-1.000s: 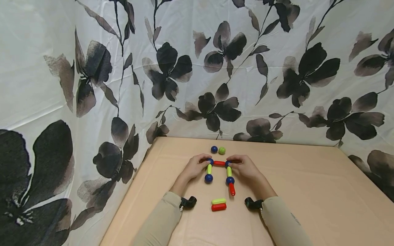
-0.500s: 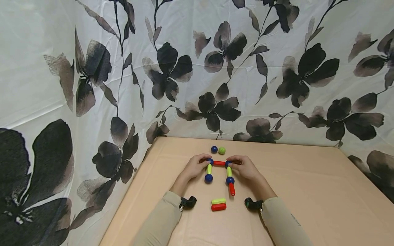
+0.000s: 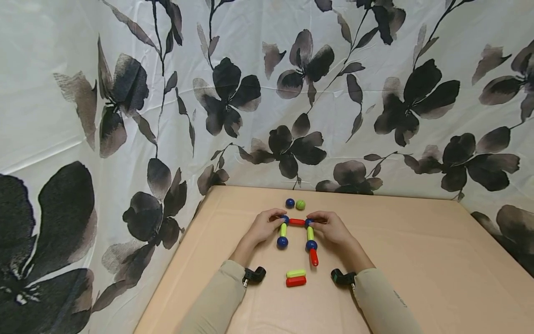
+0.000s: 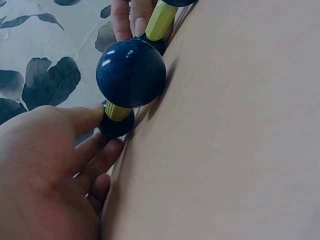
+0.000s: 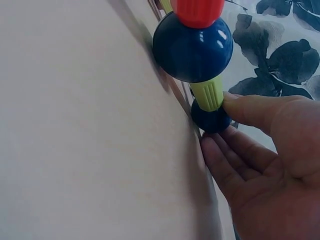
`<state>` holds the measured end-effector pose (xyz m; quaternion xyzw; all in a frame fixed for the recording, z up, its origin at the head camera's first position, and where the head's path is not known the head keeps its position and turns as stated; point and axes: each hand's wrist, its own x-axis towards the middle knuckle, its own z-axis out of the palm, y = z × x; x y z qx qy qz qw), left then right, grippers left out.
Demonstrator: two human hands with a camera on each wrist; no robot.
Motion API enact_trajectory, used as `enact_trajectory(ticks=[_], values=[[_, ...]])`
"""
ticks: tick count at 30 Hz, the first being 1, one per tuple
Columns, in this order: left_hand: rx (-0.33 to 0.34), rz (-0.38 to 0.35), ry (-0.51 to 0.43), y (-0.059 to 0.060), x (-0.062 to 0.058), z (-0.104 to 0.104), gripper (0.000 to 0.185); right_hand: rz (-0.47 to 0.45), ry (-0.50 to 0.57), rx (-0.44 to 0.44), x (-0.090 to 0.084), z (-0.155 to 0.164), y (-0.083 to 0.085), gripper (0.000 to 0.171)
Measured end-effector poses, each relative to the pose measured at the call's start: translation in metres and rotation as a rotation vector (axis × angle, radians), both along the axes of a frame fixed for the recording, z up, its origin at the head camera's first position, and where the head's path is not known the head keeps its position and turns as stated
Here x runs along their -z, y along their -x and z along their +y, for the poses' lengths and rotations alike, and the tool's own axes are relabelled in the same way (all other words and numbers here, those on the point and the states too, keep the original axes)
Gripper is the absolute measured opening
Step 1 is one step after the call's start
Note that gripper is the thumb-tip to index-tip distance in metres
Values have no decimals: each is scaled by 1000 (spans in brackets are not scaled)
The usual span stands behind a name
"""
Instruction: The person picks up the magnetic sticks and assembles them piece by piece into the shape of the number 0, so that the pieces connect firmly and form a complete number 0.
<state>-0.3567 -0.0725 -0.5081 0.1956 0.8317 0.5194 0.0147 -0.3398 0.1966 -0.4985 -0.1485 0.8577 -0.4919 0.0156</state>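
A U-shaped chain of balls and rods lies on the table between the two hands. My left hand (image 3: 263,227) pinches the far-left blue ball (image 4: 118,125) between thumb and fingers. The far-right blue ball (image 5: 211,118) is pinched by my right hand (image 3: 333,227). A red rod (image 3: 297,222) joins these two balls. From the left one a yellow-green rod (image 3: 283,230) runs to a near blue ball (image 3: 282,242). On the right, another yellow-green rod (image 3: 310,233) leads to a blue ball (image 5: 194,47), with a red rod (image 3: 314,257) sticking out toward me.
Beyond the chain sit a loose blue ball (image 3: 289,203) and a green ball (image 3: 300,204). Closer to me, a yellow-green rod (image 3: 295,273) lies beside a red rod (image 3: 295,281). A floral cloth (image 3: 292,93) hangs behind the table (image 3: 417,260).
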Motion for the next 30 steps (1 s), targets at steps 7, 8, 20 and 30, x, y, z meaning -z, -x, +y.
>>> enact_trajectory(ticks=[7, 8, 20, 30], values=[[-41, 81, -9, -3, -11, -4, 29, -6, 8, -1, 0, -2, 0, 28], [-37, 93, -5, -4, -13, -5, 28, -5, 7, -1, 1, -2, 0, 28], [252, -63, -13, -27, -43, -22, 29, -13, 4, 5, 1, 1, 3, 28], [634, -255, 247, -50, -65, -8, 30, -10, 6, 5, 3, 2, 5, 28]])
